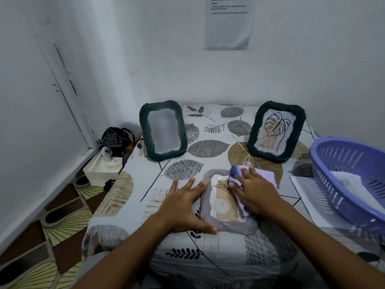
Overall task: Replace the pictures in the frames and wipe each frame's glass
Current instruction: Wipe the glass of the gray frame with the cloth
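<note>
grey frame [227, 225] laid flat on the leaf-print cloth [129, 170] | braced by flat-fingered left hand [183, 207] | lilac cloth [260, 176] clutched on its glass by right hand [254, 190] | glass judged fragile, slippery; better held by ribbed rim

Grey frame [227, 226], lilac cloth [260, 176], leaf-print cover [208, 130].

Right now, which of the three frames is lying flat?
The grey frame under the hands, being wiped with the purple cloth. Both dark green frames stand upright at the back.
</note>
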